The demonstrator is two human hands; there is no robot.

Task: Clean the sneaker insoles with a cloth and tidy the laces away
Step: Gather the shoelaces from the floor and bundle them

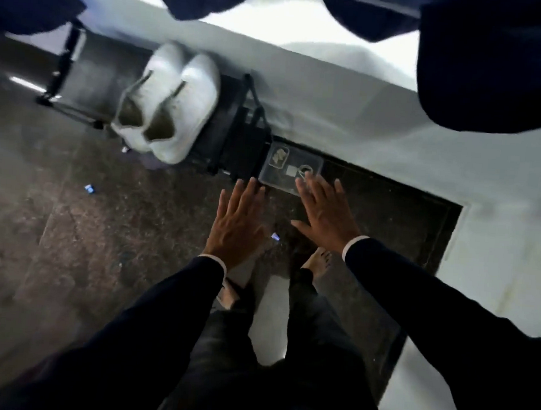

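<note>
A pair of white sneakers (169, 105) stands side by side on a low black metal rack (89, 77) against the wall, openings toward me. No laces show on them. To the right of the rack lies a clear plastic box (289, 169) with small items inside. My left hand (237, 223) hovers over the floor with straight, spread fingers and holds nothing. My right hand (324, 213) is also flat and empty, its fingertips at the near edge of the clear box. No cloth is in view.
Dark speckled stone floor (85, 224) with two small blue scraps (89, 189) on it. A white wall (349, 108) runs behind the rack. Dark garments (490, 60) hang at the top. My bare feet (318, 262) stand below my hands.
</note>
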